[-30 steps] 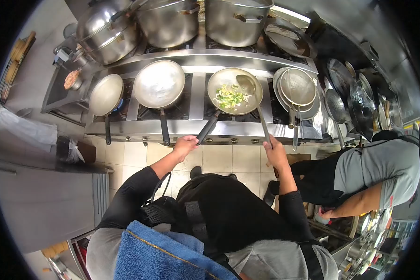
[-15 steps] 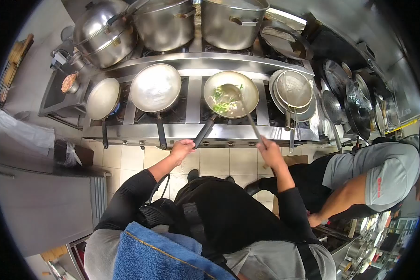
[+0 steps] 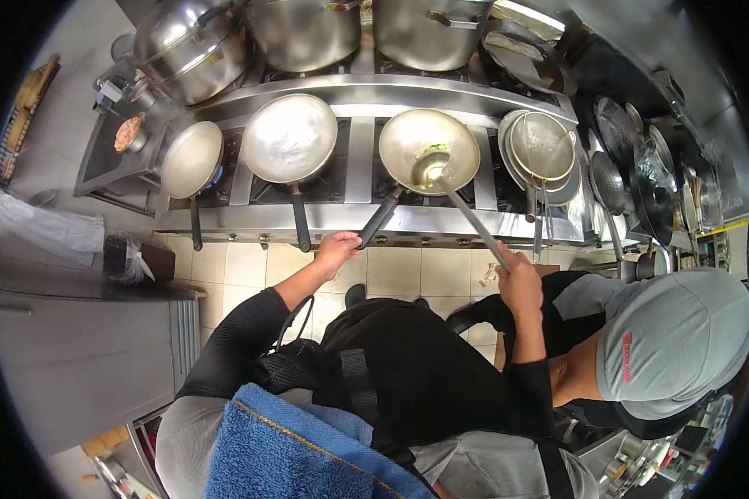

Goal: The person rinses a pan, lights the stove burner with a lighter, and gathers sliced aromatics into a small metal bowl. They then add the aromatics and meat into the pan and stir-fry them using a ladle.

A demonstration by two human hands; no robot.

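My left hand (image 3: 338, 253) is closed at the end of the black handle of a frying pan (image 3: 404, 137) on the stove. In my right hand (image 3: 520, 284) is the long metal handle of a ladle (image 3: 474, 223). The ladle's bowl rests inside the near side of that pan. A little green and pale chopped food (image 3: 434, 149) shows around the bowl; the rest is hidden by the ladle or too small to make out.
Two more pans, a middle one (image 3: 290, 137) and a left one (image 3: 190, 162) over a blue flame, sit on the stove. Stacked strainers (image 3: 543, 143) lie to the right. Big pots (image 3: 431, 37) stand behind. A co-worker (image 3: 670, 337) bends close to my right arm.
My right hand has drawn the ladle toward me and right. Food that was spread in the pan now shows only around the ladle. The co-worker has leaned nearer. The view has shifted slightly.
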